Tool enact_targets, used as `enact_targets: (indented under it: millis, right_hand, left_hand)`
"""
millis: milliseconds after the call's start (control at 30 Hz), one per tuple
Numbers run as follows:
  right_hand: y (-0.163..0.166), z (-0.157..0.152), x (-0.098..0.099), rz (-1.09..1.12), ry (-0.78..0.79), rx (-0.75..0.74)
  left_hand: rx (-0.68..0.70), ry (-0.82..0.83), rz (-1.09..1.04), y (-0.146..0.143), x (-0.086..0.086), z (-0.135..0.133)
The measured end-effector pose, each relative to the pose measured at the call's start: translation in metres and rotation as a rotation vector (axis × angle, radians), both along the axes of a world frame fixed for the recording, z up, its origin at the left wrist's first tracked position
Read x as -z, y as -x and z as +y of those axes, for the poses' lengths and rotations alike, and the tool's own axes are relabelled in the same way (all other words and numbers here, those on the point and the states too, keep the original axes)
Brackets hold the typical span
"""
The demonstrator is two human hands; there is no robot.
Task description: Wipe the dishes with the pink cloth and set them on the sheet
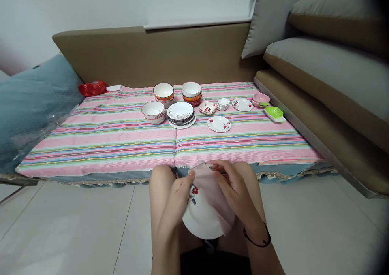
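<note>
Between the bare knees [160,178] of a seated person, a round, glossy white plate with red flowers and grey leaves [202,222] is held over the lap, tilted, its lower rim nearest the body. A thin, pale pink fabric cloth [209,188] lies draped across its upper and right side, leaving the flowers at the left in sight. The left hand [178,198] is closed around the plate's left edge, thumb on top near a corner of the cloth; its other fingers are mostly hidden beneath. The right hand [234,188] has its thumb and fingers drawn narrow on the cloth near the far rim; whether they also grip the plate through it, I cannot tell. For good handling, I judge, the left hand should keep a firm hold of the edge, since smooth glaze may slip, while the right presses the cloth flat, following the curve of the rim and gathering the loose lower fold. Beyond the knees, on a pink striped cover [91,145], stand a stack of patterned plates [180,112] and, to its right, a white oval-looking flowered plate [219,124].
</note>
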State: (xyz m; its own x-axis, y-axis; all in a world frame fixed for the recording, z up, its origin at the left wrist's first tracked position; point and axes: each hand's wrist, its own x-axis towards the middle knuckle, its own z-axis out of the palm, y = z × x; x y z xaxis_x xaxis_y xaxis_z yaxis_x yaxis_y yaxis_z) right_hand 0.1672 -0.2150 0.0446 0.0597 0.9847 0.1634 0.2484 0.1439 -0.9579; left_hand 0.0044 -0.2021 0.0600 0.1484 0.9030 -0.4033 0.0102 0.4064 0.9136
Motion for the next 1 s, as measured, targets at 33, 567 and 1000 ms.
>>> enact_targets:
  millis: [33,567,1000]
  right_hand:
    - [0.001,0.000,-0.001,-0.031,-0.028,0.021]
    - [0.000,-0.001,-0.015,-0.165,0.242,-0.194]
    - [-0.006,-0.002,-0.003,-0.034,0.279,-0.139]
  left_hand:
    - [-0.006,-0.008,0.001,0.000,0.001,0.000]
    - [0.065,-0.018,0.018,0.000,-0.004,-0.001]
    - [0.131,-0.268,-0.056,0.000,-0.003,0.000]
